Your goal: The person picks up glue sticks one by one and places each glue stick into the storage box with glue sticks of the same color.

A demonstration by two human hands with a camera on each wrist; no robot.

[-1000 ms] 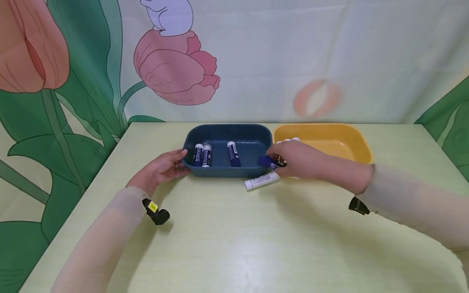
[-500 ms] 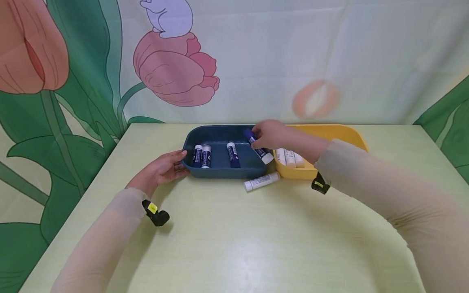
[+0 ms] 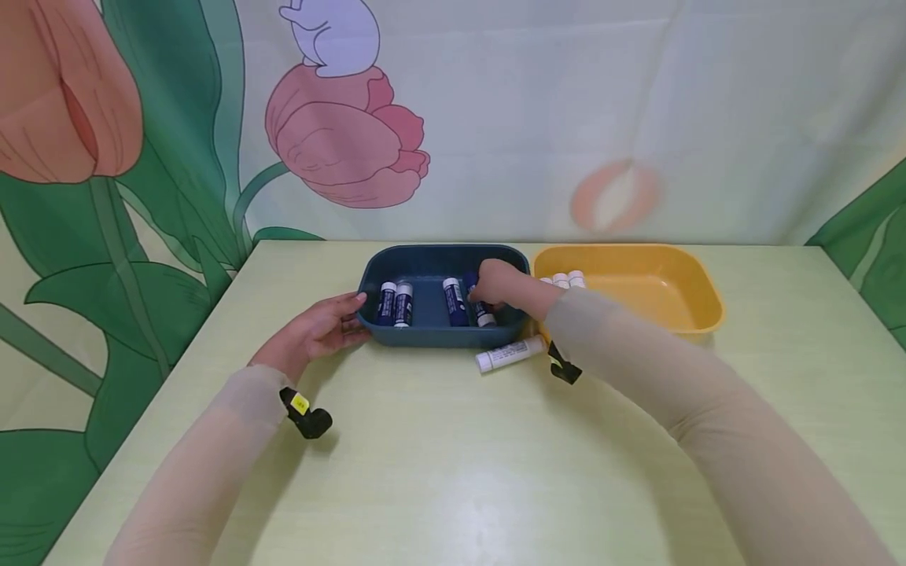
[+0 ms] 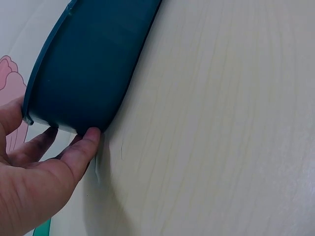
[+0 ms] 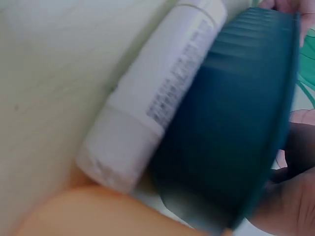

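Observation:
In the head view, my left hand [image 3: 327, 326] holds the left end of a dark blue plastic tray [image 3: 439, 338], the thumb at the rim and the fingers against the outer wall. Inside the tray lie dark blue glue sticks with white caps: a pair [image 3: 395, 305] on the left and one [image 3: 455, 302] nearer the middle. My right hand [image 3: 501, 284] reaches in over the right side and pinches another dark blue glue stick [image 3: 484, 314], its white end toward me. The hand partly covers it. In the right wrist view, those fingers [image 5: 290, 201] are largely behind the tray wall.
A yellow tray [image 3: 665, 314] adjoins the blue one on the right, with several white glue sticks [image 3: 561, 279] partly behind my sleeve. One white glue stick [image 3: 511, 354] lies on the table before the trays. A printed cloth [image 3: 495, 118] hangs behind the table.
My right hand has carried the dark blue glue stick from the yellow tray's side leftward over the rim and down into the blue tray. The left hand stays at the blue tray.

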